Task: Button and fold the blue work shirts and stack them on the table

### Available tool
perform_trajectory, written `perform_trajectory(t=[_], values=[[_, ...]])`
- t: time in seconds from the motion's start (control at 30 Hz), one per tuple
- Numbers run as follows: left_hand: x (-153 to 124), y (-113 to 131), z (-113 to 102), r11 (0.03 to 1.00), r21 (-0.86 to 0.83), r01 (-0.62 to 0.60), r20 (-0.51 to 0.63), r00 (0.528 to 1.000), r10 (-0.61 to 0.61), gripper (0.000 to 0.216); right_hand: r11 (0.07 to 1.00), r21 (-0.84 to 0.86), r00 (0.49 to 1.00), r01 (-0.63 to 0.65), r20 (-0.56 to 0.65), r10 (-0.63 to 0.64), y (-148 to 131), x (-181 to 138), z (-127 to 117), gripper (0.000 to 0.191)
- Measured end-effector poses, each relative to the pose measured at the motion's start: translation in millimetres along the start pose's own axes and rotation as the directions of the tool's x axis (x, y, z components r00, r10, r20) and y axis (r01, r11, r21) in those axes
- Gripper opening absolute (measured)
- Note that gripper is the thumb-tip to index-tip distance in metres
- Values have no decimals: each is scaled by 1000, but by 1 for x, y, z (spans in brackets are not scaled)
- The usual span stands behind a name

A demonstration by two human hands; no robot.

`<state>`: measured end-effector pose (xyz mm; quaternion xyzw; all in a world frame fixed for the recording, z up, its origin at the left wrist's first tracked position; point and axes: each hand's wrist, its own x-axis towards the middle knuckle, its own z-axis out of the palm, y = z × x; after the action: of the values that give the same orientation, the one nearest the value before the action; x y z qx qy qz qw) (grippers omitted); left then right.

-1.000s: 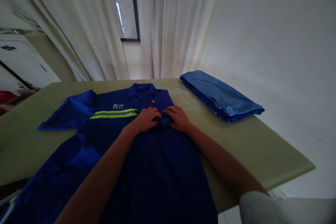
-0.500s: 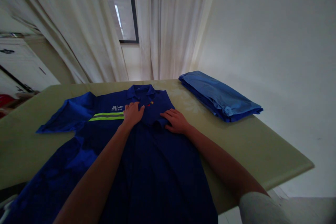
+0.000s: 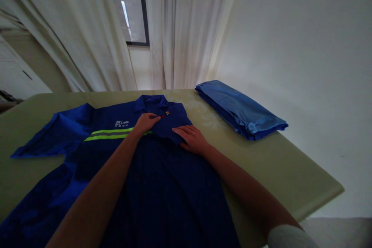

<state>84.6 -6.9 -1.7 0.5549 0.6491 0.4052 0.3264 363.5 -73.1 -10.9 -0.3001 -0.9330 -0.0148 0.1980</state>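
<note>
A dark blue short-sleeved work shirt [image 3: 162,186] lies spread out, its collar at the far end. Across the chest run yellow-green and grey reflective stripes [image 3: 107,135], below a white printed logo [image 3: 122,123]. The right-hand sleeve [image 3: 165,128] is folded inward over the front and bears a small colourful emblem. My left hand [image 3: 146,123] pinches this sleeve's edge near the middle of the chest. My right hand [image 3: 192,138] grips its lower right part, fingers on top and the thumb near the edge; the fabric under the palm is hidden.
The shirt is on a table with a pale green cover [image 3: 279,170]. A folded blue garment [image 3: 238,104] lies at the back right, near the white wall [image 3: 305,66]. Behind the table hang light curtains [image 3: 188,27] beside a window [image 3: 128,7]. A white cabinet [image 3: 17,66] stands at left.
The folded sleeve lies flatter and wider over the chest, its rolled end opened out. My left hand has gone from resting on the chest to pinching the sleeve. The view has shifted slightly.
</note>
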Motion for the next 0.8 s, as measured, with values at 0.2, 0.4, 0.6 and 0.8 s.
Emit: perform_trajectory(t=[0.2,0.4,0.6,0.8], values=[[-4,-9,11,986,-152,-69,41,996,76,34,967,-1,966,-255,-40,255,4,1,5,43],[-9,-5,19,948,197,-250,-28,965,260,21,996,92,1000,-14,24,12,6,0,1,55],[-6,-2,-6,933,341,-113,-117,980,161,21,986,141,996,87,25,-91,3,1,-8,48],[-9,-4,-123,816,555,159,-332,942,42,36,965,203,984,165,32,-175,2,1,-8,43]])
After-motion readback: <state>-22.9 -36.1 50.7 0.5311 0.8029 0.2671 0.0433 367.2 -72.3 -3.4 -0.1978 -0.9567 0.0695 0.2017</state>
